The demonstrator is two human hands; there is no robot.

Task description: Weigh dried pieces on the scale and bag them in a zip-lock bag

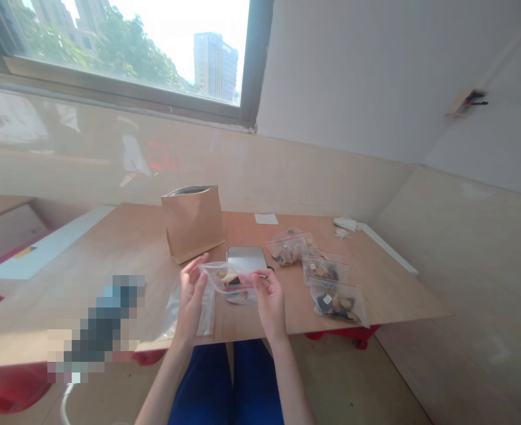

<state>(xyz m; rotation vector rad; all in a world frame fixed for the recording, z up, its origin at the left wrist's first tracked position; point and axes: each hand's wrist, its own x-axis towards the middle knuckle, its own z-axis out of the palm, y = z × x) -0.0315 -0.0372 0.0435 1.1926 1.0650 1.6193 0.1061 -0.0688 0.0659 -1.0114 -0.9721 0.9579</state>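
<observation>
Currently held: one clear zip-top bag [226, 282], raised above the table between both hands, its long axis running roughly left to right. Contents: dark and pale dried food pieces [228, 280], gathered near its middle, closer to the left corner than to the right end. Right hand [269, 304]: thumb and fingers pressed together, pinching the bag's right end. Left hand [191, 300]: fingers spread and upright, fingertips at the bag's left corner; whether they grip it, cannot tell. Directly beyond the bag: a smartphone [246, 258], dark screen up. Below the left hand: a flat clear plastic bag [207, 313]. To the right: three filled zip bags [325, 270] in a loose row. Farther back: an upright kraft paper pouch [192, 225] with a silver lining, and a white paper slip [266, 219]. Surface: a wooden table [123, 248] set against cream wall panels [287, 171], beneath a window [127, 53] showing trees and a tower block.
</observation>
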